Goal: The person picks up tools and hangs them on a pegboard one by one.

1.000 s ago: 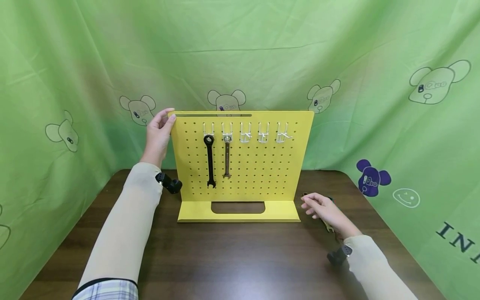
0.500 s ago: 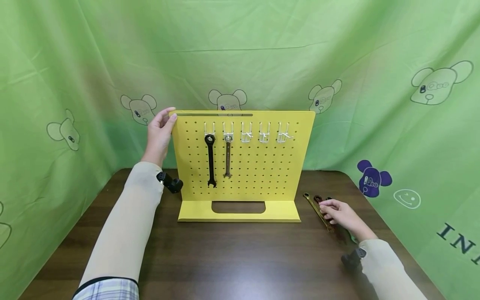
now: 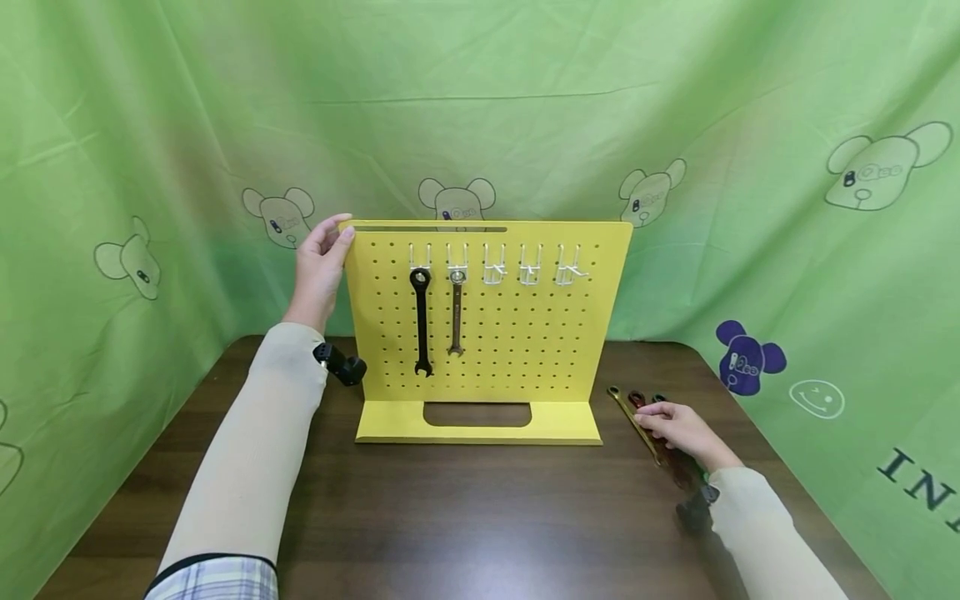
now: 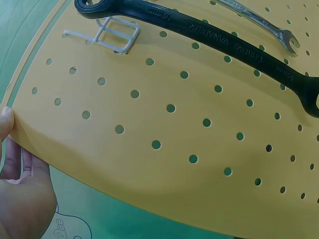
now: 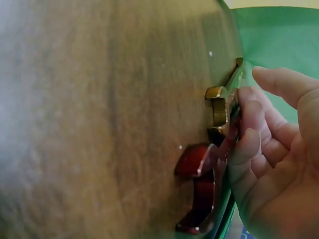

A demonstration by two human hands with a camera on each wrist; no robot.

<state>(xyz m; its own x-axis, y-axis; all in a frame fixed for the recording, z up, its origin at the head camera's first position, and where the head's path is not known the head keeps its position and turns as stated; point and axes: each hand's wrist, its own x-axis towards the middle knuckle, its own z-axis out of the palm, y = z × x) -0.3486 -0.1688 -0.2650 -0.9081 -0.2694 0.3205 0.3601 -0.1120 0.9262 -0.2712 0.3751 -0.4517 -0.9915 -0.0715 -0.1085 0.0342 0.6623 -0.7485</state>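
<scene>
My left hand (image 3: 318,271) grips the upper left corner of a yellow pegboard (image 3: 609,267), thumb in front and fingers behind. A black combination wrench (image 3: 422,325) and a smaller silver one (image 3: 457,317) hang by their ring ends from its two leftmost hooks. To the board's right, my right hand (image 3: 686,433) is low over several wrenches lying on the table. Its fingertips are right at the gold wrench (image 3: 627,412); in the right wrist view the thumb stands apart from the bent fingers. A red wrench (image 5: 199,179) and a green-ended one (image 3: 705,475) are partly hidden beneath the hand.
Three white wire hooks (image 3: 529,271) on the board's right half carry nothing. The pegboard's base flange (image 3: 390,429) rests on the brown wooden table (image 3: 450,517). A green printed curtain (image 3: 525,108) hangs behind and at both sides.
My right hand has moved right and slightly down from beside the board, then a little left, uncovering the gold wrench and the red ring end. My left hand keeps its grip on the corner.
</scene>
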